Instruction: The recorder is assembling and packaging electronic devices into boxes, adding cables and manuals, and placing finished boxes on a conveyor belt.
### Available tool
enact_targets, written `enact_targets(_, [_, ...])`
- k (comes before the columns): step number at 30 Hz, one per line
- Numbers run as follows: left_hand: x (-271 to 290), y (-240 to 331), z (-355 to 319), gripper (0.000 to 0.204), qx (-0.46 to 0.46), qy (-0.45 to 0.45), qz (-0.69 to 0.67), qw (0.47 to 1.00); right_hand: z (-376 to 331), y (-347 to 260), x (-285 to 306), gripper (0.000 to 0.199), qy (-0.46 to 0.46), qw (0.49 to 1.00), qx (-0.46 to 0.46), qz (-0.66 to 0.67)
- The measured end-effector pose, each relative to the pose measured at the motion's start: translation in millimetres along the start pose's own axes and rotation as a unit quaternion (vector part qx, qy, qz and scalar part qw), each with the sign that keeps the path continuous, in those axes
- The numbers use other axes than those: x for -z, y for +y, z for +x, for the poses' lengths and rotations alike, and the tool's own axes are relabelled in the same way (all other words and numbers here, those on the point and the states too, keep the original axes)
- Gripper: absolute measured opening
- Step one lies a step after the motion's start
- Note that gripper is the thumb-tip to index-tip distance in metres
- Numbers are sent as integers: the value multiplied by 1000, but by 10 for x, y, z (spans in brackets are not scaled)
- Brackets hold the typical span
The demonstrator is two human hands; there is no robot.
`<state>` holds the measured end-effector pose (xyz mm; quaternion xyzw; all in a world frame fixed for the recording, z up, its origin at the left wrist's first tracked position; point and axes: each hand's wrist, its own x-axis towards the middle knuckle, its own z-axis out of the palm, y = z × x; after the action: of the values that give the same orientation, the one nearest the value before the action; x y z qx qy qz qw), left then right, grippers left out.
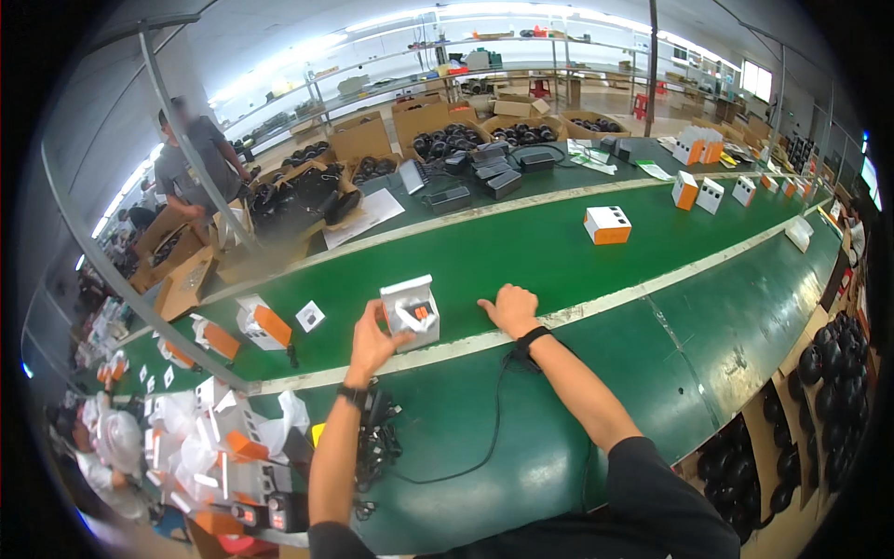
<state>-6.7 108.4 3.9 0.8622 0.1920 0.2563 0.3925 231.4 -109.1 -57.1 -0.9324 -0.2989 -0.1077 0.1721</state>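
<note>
My left hand [372, 337] reaches out over the green conveyor belt [521, 256], fingers spread, fingertips touching an open white and orange carton [413, 309] that sits on the belt. The carton's lid stands up and a white insert shows inside. My right hand [510, 308] rests on the belt just right of the carton, fingers curled under, holding nothing. A black strap circles my right wrist, and a thin black cable [484, 438] runs from it down across the near green table.
More white and orange cartons [607, 224] ride the belt to the right and left [264, 322]. A pile of flat cartons and plastic bags [214, 447] lies at my lower left. Black devices [484, 168] and cardboard boxes sit across the belt. A person [191, 172] stands far left.
</note>
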Motion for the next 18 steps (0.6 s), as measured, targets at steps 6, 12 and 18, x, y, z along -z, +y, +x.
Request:
enact_targets(6, [-33, 631, -1525, 81, 60, -42, -47, 996, 120, 52, -260, 11, 25, 997, 59, -53])
enact_targets(12, [123, 627, -2053, 86, 67, -41, -172, 982, -723, -323, 1066, 9, 125, 899, 221, 358])
enact_targets(18, [-96, 639, -2038, 67, 67, 67, -121, 988, -2079, -926, 1781, 29, 126, 824, 488, 259])
